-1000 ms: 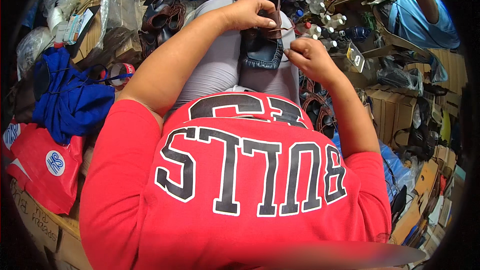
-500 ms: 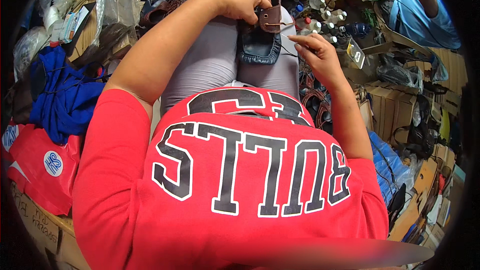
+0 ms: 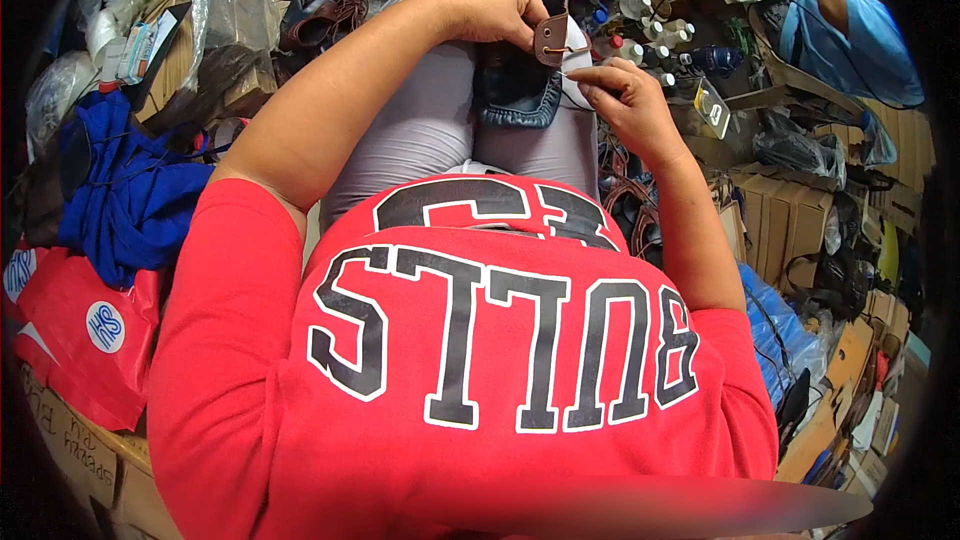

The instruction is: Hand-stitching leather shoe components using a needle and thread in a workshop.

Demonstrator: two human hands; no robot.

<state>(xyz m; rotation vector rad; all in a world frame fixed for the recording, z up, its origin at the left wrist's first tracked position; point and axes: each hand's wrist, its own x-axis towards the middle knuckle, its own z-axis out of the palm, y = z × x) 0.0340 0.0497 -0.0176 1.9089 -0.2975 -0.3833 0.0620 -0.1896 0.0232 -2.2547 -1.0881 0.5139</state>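
A moccasin-style shoe [image 3: 520, 105] lies across my lap, its dark blue toe puckered along the seam and pointing toward me. A brown leather collar [image 3: 550, 37] with eyelets and a short lace loops off its far end. My left hand [image 3: 505, 15] grips the shoe by this collar, thumb and fingers closed; part of the grip is hidden. Just right of the shoe, my right hand [image 3: 630, 105] pinches a thin, pale, needle-like thing, its fingertips close to the collar's edge. A dark thread end shows beside the toe.
Capped bottles [image 3: 670, 35] crowd the right of my knees. Cardboard boxes [image 3: 785, 205] stand farther right. A blue cloth [image 3: 125, 185] and a red bag [image 3: 95, 335] lie at left. Another person's arm and blue clothing [image 3: 850, 40] show at upper right.
My right hand has shifted slightly left, closer to the shoe. My left hand and the collar have edged a little right. The other person's arm at upper right has moved.
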